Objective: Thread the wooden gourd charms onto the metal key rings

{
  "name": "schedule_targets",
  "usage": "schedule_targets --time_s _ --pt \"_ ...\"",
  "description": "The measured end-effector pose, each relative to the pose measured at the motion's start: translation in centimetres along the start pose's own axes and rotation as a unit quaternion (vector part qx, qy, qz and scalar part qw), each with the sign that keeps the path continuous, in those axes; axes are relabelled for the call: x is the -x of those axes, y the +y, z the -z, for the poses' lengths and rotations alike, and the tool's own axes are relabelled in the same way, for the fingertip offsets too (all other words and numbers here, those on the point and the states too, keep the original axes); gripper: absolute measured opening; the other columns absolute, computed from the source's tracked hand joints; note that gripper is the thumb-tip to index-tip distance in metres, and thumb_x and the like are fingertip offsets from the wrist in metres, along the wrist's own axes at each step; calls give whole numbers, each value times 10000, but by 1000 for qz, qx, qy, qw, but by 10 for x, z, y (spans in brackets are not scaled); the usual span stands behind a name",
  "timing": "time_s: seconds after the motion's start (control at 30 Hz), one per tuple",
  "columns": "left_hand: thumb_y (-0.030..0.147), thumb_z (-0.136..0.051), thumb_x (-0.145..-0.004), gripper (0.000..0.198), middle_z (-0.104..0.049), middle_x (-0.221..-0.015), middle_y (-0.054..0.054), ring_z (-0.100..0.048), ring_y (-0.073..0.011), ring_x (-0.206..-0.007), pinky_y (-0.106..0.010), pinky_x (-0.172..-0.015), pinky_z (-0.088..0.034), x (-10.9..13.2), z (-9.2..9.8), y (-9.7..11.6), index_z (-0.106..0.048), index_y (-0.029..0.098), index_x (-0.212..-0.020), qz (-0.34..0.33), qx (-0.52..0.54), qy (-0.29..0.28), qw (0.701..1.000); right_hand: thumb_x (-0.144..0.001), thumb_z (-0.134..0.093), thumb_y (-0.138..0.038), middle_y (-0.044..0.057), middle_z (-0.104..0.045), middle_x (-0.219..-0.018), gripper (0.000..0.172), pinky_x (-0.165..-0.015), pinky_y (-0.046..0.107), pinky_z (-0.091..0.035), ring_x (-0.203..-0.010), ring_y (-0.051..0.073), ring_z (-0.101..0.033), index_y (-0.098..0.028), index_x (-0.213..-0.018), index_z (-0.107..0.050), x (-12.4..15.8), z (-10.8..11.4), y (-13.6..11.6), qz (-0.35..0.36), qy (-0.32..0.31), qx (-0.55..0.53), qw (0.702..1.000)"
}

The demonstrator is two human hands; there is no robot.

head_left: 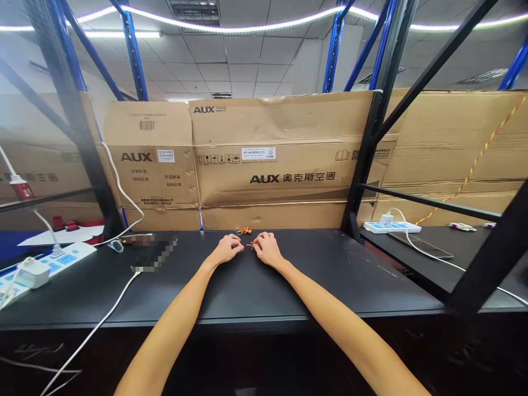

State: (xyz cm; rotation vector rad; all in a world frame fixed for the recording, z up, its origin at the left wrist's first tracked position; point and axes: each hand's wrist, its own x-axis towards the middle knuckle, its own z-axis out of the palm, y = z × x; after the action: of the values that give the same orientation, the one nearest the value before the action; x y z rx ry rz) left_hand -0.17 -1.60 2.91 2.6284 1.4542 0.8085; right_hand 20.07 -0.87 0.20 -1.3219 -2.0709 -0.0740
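A small cluster of shiny orange-brown beads (245, 231) lies near the back of the black tabletop, just beyond my hands. My left hand (226, 249) rests low over the table with fingers curved and the thumb apart from them; I see nothing between them. A short way to its right, my right hand (268, 250) has its fingers bent down around a second small orange-brown piece (251, 245), mostly covered by the fingertips. That piece is too small to make out its exact kind. The two hands do not touch.
Cardboard panels (280, 159) stand along the back edge. To the left lie a pixelated dark object (152, 256) with a white cable and a power strip (66, 261). Black posts (363, 165) frame the right side, with another power strip (391, 226) and a dark flat device (421, 245) beyond.
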Motion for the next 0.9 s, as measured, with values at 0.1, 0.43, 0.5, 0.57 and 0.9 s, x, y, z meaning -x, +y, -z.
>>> schedule_targets --time_s 0.1,0.43,0.5,0.57,0.9 --pt "233 -533 -856 153 -593 -1111 -108 -524 -283 -1070 -455 -946 -389 2 -3 -5 -667 166 -886 43 -46 37 997 -889 -509 -228 109 -530 -1149 209 -890 386 -368 -1078 258 -402 -201 -1067 -616 -1 2 1 -19 2 16 1000" --pt "213 -481 -873 318 -524 -1315 -185 -462 -300 -1238 -433 -1020 -324 -29 -33 -7 -539 122 -1172 36 -105 13 994 -895 -509 -267 87 -598 -1096 194 -785 347 -404 -977 242 -501 -226 -1028 -644 -2 -3 -1 -14 -71 49 996" --pt "199 -450 -878 296 -569 -1257 -186 -495 -299 -1206 -442 -1006 -336 -36 -36 -9 -551 119 -1144 35 -107 3 994 -903 -497 -268 85 -600 -1094 197 -784 344 -404 -973 237 -505 -231 -1032 -641 -3 -2 -1 -16 -74 55 996" --pt "189 -430 -885 262 -621 -1166 -176 -542 -293 -1147 -441 -989 -354 -39 -37 -11 -573 119 -1092 29 -106 -7 994 -905 -497 -275 83 -602 -1095 196 -787 345 -403 -975 236 -506 -234 -1032 -641 -3 -2 -1 -20 -75 60 995" --pt "199 -487 -871 202 -631 -1063 -95 -604 -223 -1013 -319 -925 -437 -16 -28 7 -620 181 -1022 -55 -61 -26 996 -874 -485 -209 159 -565 -1160 248 -869 445 -377 -1085 307 -449 -183 -1056 -650 -2 0 4 -45 -48 69 995"
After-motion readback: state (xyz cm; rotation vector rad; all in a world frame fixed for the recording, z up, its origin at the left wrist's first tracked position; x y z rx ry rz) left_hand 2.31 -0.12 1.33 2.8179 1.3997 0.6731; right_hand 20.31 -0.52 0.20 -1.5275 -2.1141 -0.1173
